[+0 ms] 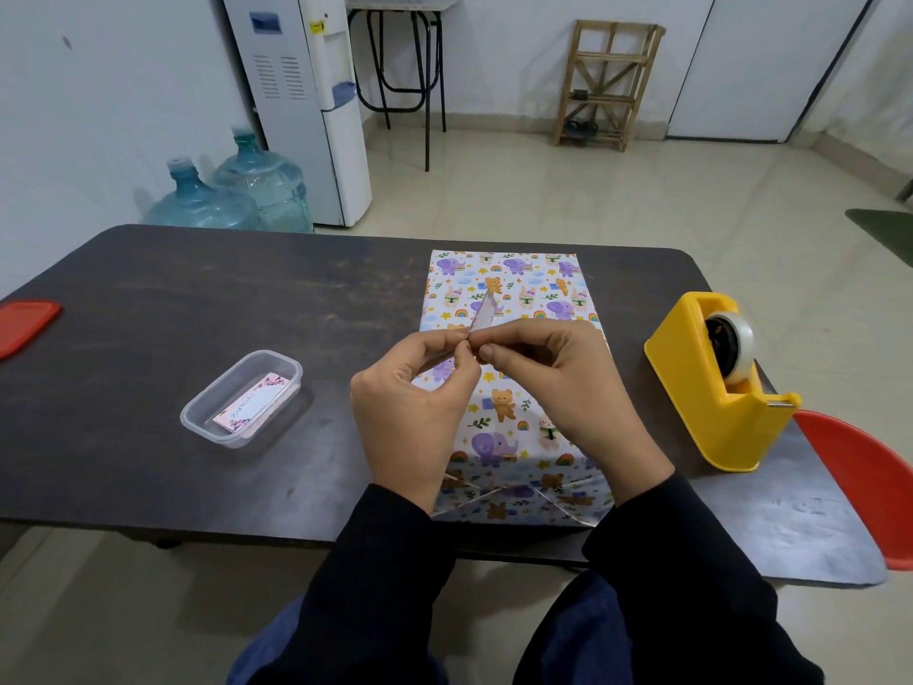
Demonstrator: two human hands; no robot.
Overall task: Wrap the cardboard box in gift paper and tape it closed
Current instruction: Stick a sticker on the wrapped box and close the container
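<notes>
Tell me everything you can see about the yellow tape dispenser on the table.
The tape dispenser is a chunky desktop model in glossy yellow plastic, standing upright near the right end of the dark table, to the right of the wrapped box and apart from it. A roll of clear tape sits on a black hub in its open top slot. At its near end a small metal cutter blade juts out. Neither hand touches it. Its near end stands close to an orange chair edge.
</notes>
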